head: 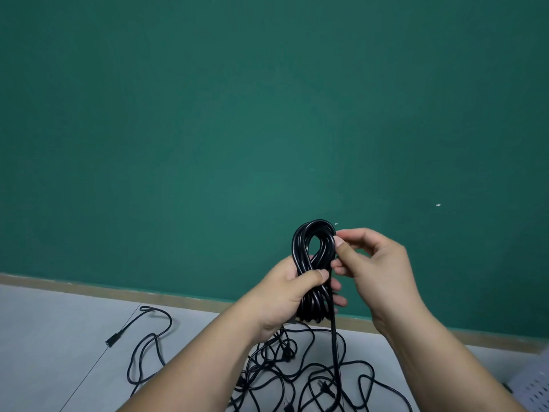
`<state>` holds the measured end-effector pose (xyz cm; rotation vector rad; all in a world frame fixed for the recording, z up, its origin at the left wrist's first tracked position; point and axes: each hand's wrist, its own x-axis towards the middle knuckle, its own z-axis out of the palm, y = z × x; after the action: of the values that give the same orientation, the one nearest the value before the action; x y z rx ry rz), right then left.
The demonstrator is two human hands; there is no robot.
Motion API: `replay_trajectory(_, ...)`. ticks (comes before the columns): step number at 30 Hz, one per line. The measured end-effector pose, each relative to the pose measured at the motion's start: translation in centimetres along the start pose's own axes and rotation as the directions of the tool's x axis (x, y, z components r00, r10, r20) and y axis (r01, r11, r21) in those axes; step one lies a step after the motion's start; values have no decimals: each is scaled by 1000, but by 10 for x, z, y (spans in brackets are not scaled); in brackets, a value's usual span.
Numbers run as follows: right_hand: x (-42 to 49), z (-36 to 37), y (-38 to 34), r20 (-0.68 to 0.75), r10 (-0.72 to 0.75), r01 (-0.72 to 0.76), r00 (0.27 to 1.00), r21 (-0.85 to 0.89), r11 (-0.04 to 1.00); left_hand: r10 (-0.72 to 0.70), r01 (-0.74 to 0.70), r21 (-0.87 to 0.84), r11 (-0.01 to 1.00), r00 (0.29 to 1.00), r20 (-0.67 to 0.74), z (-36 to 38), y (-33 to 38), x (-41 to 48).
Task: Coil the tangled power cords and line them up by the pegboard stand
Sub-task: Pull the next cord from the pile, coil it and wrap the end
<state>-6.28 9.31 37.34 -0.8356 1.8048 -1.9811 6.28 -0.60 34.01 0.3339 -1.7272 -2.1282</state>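
Left hand [285, 289]: grip wrapped round coiled cord [309, 242], held up before green wall [208, 114]. Right hand [377, 269] pinches the coil's upper right edge. Tail hangs to tangled cords [297, 379] on floor [59, 337].

A flat dark green wall [267, 114] fills most of the view. A tan baseboard [89, 285] runs along its foot, meeting a pale grey tiled floor [53, 331].
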Motion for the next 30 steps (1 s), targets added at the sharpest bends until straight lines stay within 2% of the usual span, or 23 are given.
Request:
replay_trajectory(3, 0, 1, 1, -3, -48, 48, 999, -101, 994, 0, 1, 22, 1000, 999, -45, 0, -2, 3)
replay_trajectory(5, 0, 3, 0, 2, -114, 111, 994, -238, 965, 32, -26, 76, 997, 996, -77, 2, 0, 5)
replay_trajectory(7, -3, 6, -2, 69, -204, 213, 977, -441, 872, 65, -52, 142, 989, 994, -87, 4, 2, 5)
replay_trajectory(10, -7, 8, -2, 229, -206, 306, 951, -622, 721, 94, -92, 273, 958, 996, 4, 9, 5, 3)
replay_trajectory(12, -4, 3, -2, 274, -236, 359, 932, -633, 685, 93, -110, 350, 930, 994, 66, 11, 6, 0)
replay_trajectory(16, 4, -9, -2, 314, -227, 369, 922, -535, 760, 32, -62, 357, 932, 995, 90, 13, 6, -3)
replay_trajectory(23, 7, -6, 1, 293, -253, 374, 922, -507, 776, 107, -140, 436, 889, 989, 101, 19, 3, 2)
replay_trajectory(25, 10, -10, 0, 338, -246, 394, 909, -500, 771, 75, -111, 445, 889, 992, 97, 19, 6, 0)
replay_trajectory(28, 10, -19, -3, 480, -173, 420, 860, -472, 775, -25, -19, 406, 914, 994, 103, 11, 5, -4)
replay_trajectory(30, 10, -19, 0, 497, -171, 443, 851, -502, 743, -76, 19, 405, 914, 989, 126, 6, 3, -6)
